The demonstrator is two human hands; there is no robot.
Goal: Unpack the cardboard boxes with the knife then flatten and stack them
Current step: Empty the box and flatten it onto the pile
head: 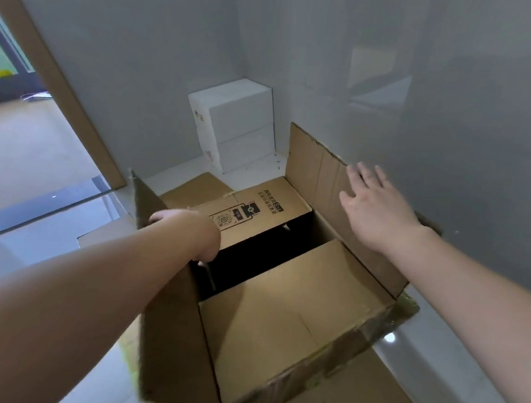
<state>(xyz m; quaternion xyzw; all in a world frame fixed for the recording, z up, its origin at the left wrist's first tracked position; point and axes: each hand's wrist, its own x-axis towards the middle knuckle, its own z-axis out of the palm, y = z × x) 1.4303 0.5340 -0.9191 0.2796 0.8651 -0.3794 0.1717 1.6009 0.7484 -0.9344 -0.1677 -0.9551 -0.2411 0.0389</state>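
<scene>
Flattening looks underway: my left hand (pixel 186 227) grips the cardboard box (pixel 280 314) wall at nine o'clock, my right hand (pixel 375 206), fingers spread, nears the two o'clock flap (pixel 317 173); next, collapse both sides.

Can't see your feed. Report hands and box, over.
Left hand gripping left flap. Right hand open at right flap. Box open, unflattened. White boxes behind. No knife seen.

Two plain white rectangular boxes (pixel 236 126) stood stacked one on the other in the corner at the upper middle of the frame, against glossy pale grey walls (pixel 457 89). A tan wooden door frame (pixel 54 79) slanted down the upper left. Beyond it, at the far left edge, lay a beige floor (pixel 16 156) and a dark-framed window (pixel 2 53).
</scene>
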